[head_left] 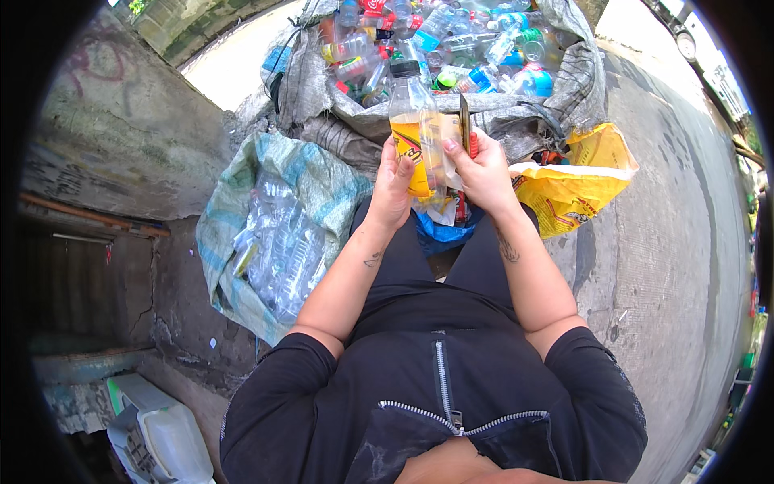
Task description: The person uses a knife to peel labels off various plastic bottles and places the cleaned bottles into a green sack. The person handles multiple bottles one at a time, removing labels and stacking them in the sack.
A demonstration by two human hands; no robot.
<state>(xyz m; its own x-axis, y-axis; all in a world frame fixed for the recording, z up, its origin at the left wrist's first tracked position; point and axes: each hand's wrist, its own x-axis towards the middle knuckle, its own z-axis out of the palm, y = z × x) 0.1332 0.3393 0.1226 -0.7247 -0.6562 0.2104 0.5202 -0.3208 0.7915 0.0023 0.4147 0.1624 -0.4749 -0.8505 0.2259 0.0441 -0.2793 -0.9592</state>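
Observation:
Upright before me is a clear plastic bottle (413, 103) with a black cap (405, 69) and an orange-yellow label (409, 137). My left hand (390, 187) is closed around its left side. On the other side, my right hand (485, 171) grips a knife (464, 117), its narrow dark blade pointing up and a bit of red showing by the fingers. My right thumb presses a pale, loose part of the label (451, 133) that stands away from the bottle. The knife's handle is mostly hidden in my palm.
A big grey sack (584, 77) full of mixed bottles stands ahead. To the left, a blue-green woven sack (222, 234) holds clear bottles without labels. A yellow bag (601, 173) lies right, a blue bag (442, 231) between my legs. A concrete wall (145, 121) borders the left.

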